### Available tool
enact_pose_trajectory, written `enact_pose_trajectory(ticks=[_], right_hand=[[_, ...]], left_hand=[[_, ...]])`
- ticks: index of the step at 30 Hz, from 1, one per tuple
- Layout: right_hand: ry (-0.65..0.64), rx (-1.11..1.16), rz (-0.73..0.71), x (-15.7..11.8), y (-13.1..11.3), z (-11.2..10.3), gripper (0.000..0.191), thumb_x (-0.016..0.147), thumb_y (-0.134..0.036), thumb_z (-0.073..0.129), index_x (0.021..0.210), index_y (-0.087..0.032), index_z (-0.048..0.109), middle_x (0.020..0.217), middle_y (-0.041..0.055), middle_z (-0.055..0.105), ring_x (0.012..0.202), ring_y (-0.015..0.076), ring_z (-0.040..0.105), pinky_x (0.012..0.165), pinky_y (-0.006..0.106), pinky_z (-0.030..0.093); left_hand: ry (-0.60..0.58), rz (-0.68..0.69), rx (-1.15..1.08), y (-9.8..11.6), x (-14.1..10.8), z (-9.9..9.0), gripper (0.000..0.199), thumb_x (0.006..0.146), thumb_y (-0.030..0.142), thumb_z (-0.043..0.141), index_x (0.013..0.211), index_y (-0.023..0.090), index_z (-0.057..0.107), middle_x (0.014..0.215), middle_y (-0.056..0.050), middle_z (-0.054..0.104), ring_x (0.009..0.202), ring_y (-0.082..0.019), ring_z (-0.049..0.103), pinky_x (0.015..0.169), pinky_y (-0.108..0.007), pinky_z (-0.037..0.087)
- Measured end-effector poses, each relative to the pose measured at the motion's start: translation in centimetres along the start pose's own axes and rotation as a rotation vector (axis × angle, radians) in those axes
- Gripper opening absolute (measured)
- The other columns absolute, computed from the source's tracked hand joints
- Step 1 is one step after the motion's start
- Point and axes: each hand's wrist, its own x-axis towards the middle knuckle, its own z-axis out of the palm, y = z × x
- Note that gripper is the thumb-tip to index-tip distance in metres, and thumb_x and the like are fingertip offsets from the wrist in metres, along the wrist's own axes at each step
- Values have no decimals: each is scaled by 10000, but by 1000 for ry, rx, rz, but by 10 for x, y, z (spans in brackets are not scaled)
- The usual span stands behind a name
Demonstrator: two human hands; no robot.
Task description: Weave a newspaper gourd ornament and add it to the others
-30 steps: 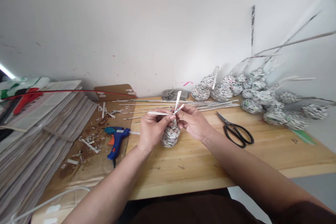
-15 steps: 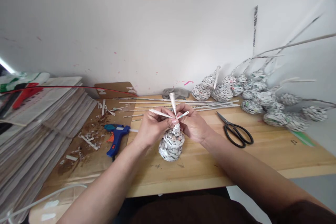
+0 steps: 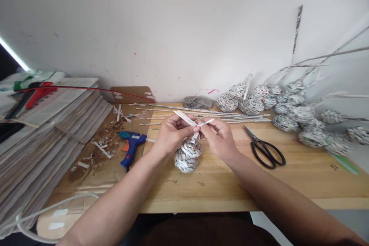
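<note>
A small gourd shape woven from rolled newspaper strips (image 3: 186, 160) hangs tilted over the table between my hands, its narrow neck uppermost. My left hand (image 3: 172, 133) is closed at the neck, thumb and fingers pinching the base of the paper strips (image 3: 184, 117) that stick out to the upper left. My right hand (image 3: 220, 138) is closed at the same neck from the other side. Its thumb and forefinger press where a short strip end (image 3: 206, 122) points up and right. The fingertips partly hide the crossing of the strips.
Black-handled scissors (image 3: 264, 148) lie right of my hands; a blue glue gun (image 3: 132, 147) lies left among paper scraps. Long paper sticks (image 3: 230, 115) lie behind. Several woven paper gourds (image 3: 300, 113) stand back right. A stack of newspapers (image 3: 66, 134) fills the left.
The strip that stood upright from the neck now lies over to the left beside the other strip. My right hand has turned, its thumb now on top. The view has swung slightly left.
</note>
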Motion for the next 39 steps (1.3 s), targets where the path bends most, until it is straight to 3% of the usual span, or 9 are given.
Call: enact_pose_trajectory(ticks=[5, 10, 16, 20, 28, 34, 39], right_hand=[[-10, -52, -3, -3, -7, 2, 194, 752, -370, 793, 769, -195, 714, 728, 9, 673, 675, 153, 609, 611, 276, 483], [54, -77, 69, 1, -2, 1, 314, 794, -462, 762, 681, -178, 692, 583, -19, 577, 535, 104, 471, 506, 251, 352], [55, 4, 66, 0, -7, 2, 182, 786, -363, 760, 765, -188, 717, 672, -11, 655, 586, 112, 535, 554, 247, 431], [103, -70, 52, -1, -7, 3, 172, 764, -332, 790, 781, -179, 712, 700, -1, 674, 611, 119, 565, 565, 246, 450], [57, -226, 60, -1, -13, 1, 189, 771, -350, 772, 772, -168, 720, 752, 34, 697, 646, 143, 585, 581, 275, 450], [67, 7, 191, -2, -14, 4, 327, 693, -437, 840, 667, -189, 628, 587, -42, 564, 534, 97, 466, 508, 242, 377], [67, 179, 252, 1, -8, 4, 338, 653, -419, 874, 685, -199, 618, 590, -49, 572, 528, 91, 461, 500, 234, 357]], left_hand=[[65, 183, 230, -3, -2, -3, 310, 659, 233, 888, 924, 156, 746, 755, -26, 756, 669, -151, 686, 641, -252, 562], [28, 281, 374, -4, -4, 1, 172, 748, 236, 826, 894, 162, 774, 860, -55, 791, 732, -159, 707, 696, -253, 577], [46, 215, 206, -4, -6, 3, 206, 778, 329, 820, 851, 148, 756, 721, -26, 743, 575, -115, 658, 567, -225, 590], [102, 234, 173, -7, -9, 4, 262, 764, 355, 835, 845, 141, 707, 660, -3, 703, 553, -117, 658, 559, -233, 613], [100, 235, 225, -6, -8, 5, 314, 776, 422, 818, 825, 142, 685, 682, -12, 708, 582, -130, 682, 573, -239, 627], [64, 106, 144, -5, -5, 4, 370, 768, 475, 814, 846, 137, 685, 656, -13, 706, 590, -134, 688, 577, -246, 631], [15, 14, 59, -6, 0, 0, 380, 728, 442, 856, 879, 137, 687, 734, -22, 743, 669, -133, 719, 643, -242, 639]])
